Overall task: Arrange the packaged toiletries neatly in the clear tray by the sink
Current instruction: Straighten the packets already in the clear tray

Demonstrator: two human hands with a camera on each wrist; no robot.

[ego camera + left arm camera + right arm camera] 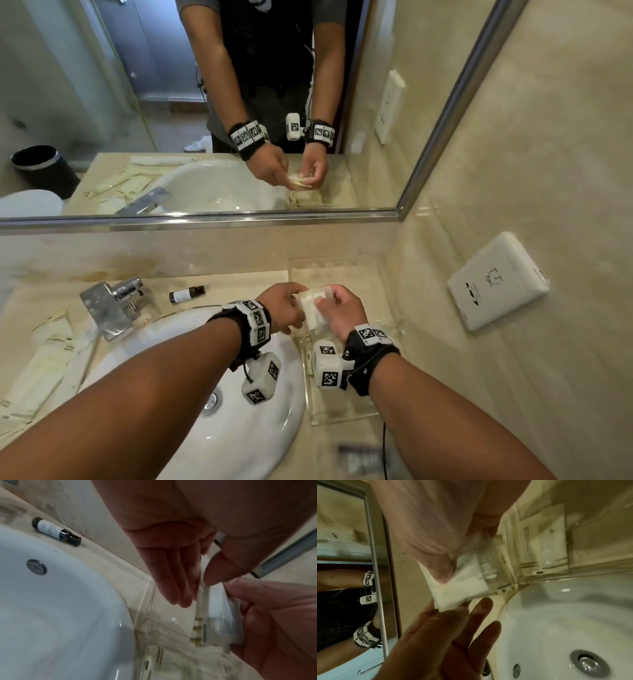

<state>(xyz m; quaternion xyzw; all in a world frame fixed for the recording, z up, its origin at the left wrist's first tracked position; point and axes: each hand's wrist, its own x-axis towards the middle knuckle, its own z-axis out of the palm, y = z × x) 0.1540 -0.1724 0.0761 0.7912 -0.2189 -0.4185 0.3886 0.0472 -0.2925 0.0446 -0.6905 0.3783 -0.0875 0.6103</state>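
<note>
A small stack of white sachets [312, 306] is held between both hands above the clear tray [337, 409], which sits on the counter right of the sink [212, 428]. My left hand [295, 308] pinches the stack's near edge between thumb and straight fingers [178, 582]. My right hand [326, 304] grips the other side, its thumb [441, 574] pressed on a printed sachet [471, 577]. Two flat packets [544, 540] lie inside the tray [594, 566]. In the left wrist view the held sachets [217, 615] hang over the tray's wall [147, 609].
Several more pale packets [44, 359] lie on the counter left of the basin. A small dark bottle [186, 294] lies on its side behind the basin, near the chrome tap [113, 305]. A white socket panel [496, 281] is on the right wall. A mirror [171, 102] is behind.
</note>
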